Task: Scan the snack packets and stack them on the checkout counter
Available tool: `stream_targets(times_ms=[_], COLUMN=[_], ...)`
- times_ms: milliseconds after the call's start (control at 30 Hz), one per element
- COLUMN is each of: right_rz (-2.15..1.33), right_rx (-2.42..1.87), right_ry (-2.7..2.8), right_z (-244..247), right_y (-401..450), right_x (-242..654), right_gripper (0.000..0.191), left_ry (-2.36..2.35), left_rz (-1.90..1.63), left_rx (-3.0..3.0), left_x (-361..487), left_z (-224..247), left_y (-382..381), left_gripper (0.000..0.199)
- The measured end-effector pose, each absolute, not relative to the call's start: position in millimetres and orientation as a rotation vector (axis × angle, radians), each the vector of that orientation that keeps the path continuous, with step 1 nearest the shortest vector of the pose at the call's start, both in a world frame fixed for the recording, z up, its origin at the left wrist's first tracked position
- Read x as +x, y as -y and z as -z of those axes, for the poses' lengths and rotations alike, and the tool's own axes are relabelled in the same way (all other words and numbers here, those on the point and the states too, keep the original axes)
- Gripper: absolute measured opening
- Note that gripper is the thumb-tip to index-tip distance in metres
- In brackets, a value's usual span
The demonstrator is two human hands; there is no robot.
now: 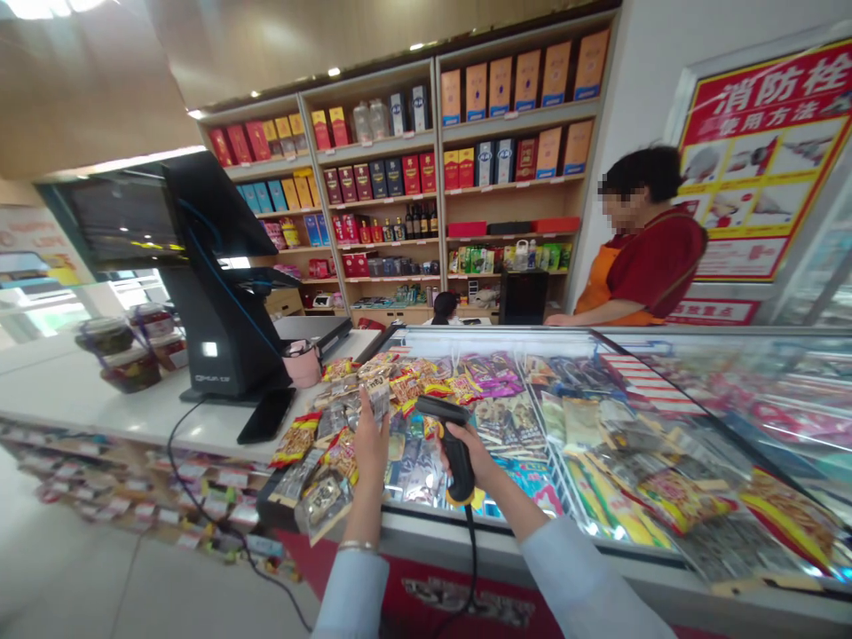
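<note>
My left hand (371,439) is closed on a small snack packet (378,398), which it holds up above a heap of bagged snacks. A black barcode scanner (459,457) is gripped in my right hand (477,457), its head tilted toward the left and its cord hanging down in front. Red and yellow snack bags (296,438) and clear bags (326,501) lie piled around my left hand on the glass top of a freezer (426,524). The fingers partly cover the packet, so its print cannot be read.
A black checkout terminal (223,311) stands on the white counter (80,373), with a dark phone (267,417) and a pink cup (303,364) beside it. More bags (685,501) lie to the right. A person in an orange apron (592,275) stands behind the freezer.
</note>
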State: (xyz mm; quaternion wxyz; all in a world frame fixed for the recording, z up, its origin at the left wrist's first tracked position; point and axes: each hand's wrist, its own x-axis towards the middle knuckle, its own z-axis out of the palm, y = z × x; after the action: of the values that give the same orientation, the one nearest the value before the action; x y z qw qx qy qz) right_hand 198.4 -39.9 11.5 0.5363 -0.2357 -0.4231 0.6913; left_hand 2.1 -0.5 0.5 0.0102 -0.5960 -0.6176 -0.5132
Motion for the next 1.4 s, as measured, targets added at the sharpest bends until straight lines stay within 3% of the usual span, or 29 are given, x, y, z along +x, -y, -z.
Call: stream_targets(times_ms=[233,500,767,1000,1067,1200,1400], right_rz=[-1.563,-1.331,-1.034,-0.891,-0.856,-0.835,-0.802], right_rx=[-0.505,-0.482,-0.628,-0.649,-0.643,-0.673,-0.679], right_ry=[0.958,0.872,0.728,0.588,0.556,0.509,0.487], right_z=[-39,-77,-78,-43,-29,-7,3], right_y=[55,100,153,189,195,201,202], right_x=[230,342,478,558,567,571,572], right_gripper=[0.038,0.034,0.032,0.032,0.033,0.035,0.036], left_ry=[1.917,1.800,1.380,1.033,0.972,0.969,0.948], left_rz=[1.666,1.843,1.931,1.703,1.519,1.241,1.180], left_rx=[-1.805,-1.916,-2.586,-2.994,-2.979,-2.795,-2.785], left_x=[10,75,227,336,353,367,369], left_z=[-22,-49,-34,-26,-23,-9,10], left_y=[11,36,63,80,80,80,83], left_gripper=[0.085,0.100,0.087,0.087,0.078,0.041,0.044])
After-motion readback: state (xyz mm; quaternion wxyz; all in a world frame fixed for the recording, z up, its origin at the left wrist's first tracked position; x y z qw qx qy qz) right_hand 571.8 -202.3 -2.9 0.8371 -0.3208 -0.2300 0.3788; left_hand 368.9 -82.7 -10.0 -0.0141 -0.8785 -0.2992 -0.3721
